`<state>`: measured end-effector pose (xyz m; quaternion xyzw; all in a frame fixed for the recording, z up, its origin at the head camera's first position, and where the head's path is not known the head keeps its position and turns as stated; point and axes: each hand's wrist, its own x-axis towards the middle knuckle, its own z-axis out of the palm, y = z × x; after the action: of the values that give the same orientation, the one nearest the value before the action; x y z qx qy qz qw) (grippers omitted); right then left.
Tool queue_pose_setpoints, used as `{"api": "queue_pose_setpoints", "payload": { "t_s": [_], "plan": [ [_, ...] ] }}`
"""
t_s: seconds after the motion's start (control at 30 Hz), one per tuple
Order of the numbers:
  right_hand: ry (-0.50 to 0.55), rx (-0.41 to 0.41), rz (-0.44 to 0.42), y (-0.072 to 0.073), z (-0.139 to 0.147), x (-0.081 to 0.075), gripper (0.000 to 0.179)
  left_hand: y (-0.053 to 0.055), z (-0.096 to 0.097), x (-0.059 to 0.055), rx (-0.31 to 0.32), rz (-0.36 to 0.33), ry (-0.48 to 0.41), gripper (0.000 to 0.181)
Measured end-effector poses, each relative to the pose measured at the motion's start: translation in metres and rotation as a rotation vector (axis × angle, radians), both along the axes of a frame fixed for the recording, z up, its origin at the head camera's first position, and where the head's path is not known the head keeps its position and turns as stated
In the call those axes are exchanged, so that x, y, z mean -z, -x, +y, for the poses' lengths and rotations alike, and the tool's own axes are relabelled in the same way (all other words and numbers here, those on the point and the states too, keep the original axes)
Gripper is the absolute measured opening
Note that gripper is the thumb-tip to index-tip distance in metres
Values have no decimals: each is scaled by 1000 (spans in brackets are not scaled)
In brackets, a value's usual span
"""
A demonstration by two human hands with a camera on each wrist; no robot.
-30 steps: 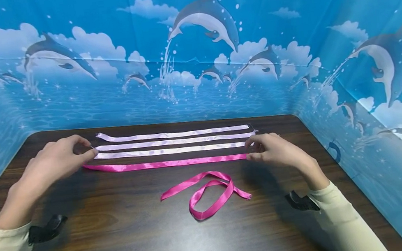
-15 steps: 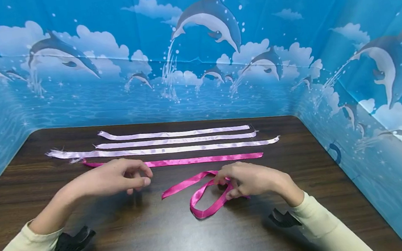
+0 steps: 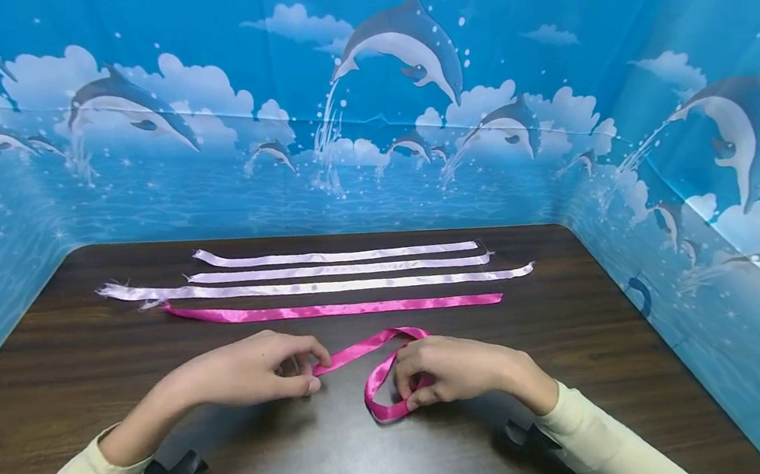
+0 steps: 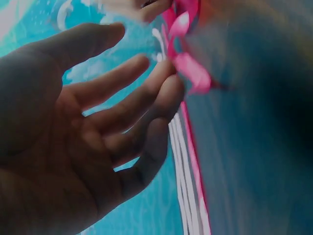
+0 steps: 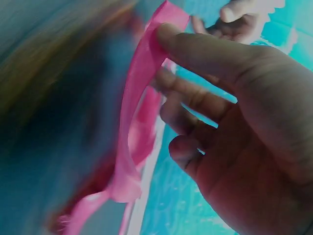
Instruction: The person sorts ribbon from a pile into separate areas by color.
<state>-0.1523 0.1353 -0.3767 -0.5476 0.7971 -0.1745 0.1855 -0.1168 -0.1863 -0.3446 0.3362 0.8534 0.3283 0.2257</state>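
A loose bright pink satin ribbon (image 3: 358, 349) lies looped on the dark wooden table, in front of the straight ribbons. My right hand (image 3: 461, 368) pinches its loop between thumb and fingers; the right wrist view shows the thumb laid over the pink band (image 5: 134, 88). At the ribbon's left end is my left hand (image 3: 247, 371), thumb and index finger spread apart around that end. In the left wrist view those fingers are loosely bent, with the pink ribbon end (image 4: 193, 73) just beyond them. The ribbon's other end is hidden behind my right hand.
Behind the hands a straight pink ribbon (image 3: 332, 309) runs across the table. Parallel to it lie three pale lilac ribbons, the nearest lilac ribbon (image 3: 357, 285) longest and frayed at its left end. A blue dolphin-print curtain (image 3: 205, 186) surrounds the table's back and sides.
Both hands have left the ends of the straight ribbons and moved inward and nearer. My right hand has taken hold of the loose pink ribbon; my left hand has reached its left end.
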Motion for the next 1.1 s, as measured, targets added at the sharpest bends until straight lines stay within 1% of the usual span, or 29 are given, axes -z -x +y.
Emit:
{"api": "queue_pose_setpoints", "payload": {
  "t_s": [0.07,0.1,0.23,0.3,0.43,0.5,0.6,0.73,0.93,1.03,1.1],
  "plan": [
    [21,-16,8,-2,1,-5,10,-5,8,2,-3,33,14,45],
    [31,-25,-3,-4,1,-8,9,-8,12,4,-5,43,25,48],
    [55,-41,-94,-11,2,-19,8,-19,27,7,20,63,63,59],
    [65,-45,-129,-14,2,-24,7,-24,33,10,45,66,50,60],
    [78,-43,-154,-19,2,-32,6,-34,41,15,101,98,24,49],
    [74,-38,-165,-19,2,-35,6,-37,44,15,120,117,8,38],
    [72,-27,-180,-18,5,-39,6,-41,46,13,142,144,-25,19],
    [106,-7,-179,-16,9,-45,4,-41,45,6,166,131,-97,1],
    [181,53,-149,-13,19,-55,7,-34,39,-6,183,72,-211,5],
    [208,95,-121,-12,25,-62,10,-30,33,-13,185,57,-254,5],
    [235,104,-95,-10,30,-66,11,-28,28,-18,177,42,-271,5]
  ]
}}
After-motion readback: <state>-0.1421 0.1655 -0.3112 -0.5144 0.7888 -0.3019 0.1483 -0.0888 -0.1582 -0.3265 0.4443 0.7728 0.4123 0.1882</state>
